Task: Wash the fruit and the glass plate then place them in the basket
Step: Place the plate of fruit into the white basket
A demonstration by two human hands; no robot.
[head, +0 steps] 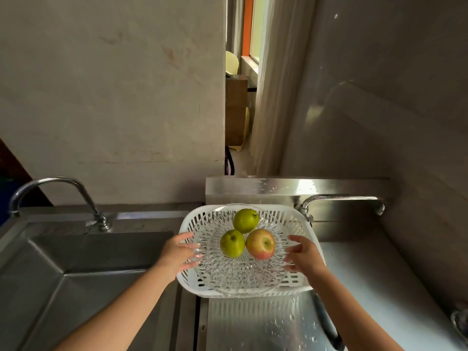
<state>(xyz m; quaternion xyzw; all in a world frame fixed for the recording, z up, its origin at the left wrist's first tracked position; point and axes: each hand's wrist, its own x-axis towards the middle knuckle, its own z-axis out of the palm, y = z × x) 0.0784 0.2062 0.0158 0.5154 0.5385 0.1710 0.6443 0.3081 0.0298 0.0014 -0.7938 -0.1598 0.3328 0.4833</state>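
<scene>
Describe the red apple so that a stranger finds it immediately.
Between the two sinks sits a white basket holding a glass plate. Three fruits lie on the plate; the red apple is nearest the right hand, the only one not green.

your left hand [178,252] hid the rim of the glass plate [240,272] where its fingers met it, so you couldn't tell a grip from a touch. your right hand [302,257] blurred against the opposite rim. beneath both, the plate covered the floor of the white basket [188,281]. a round object [459,323] was cut off right of the hands.
</scene>
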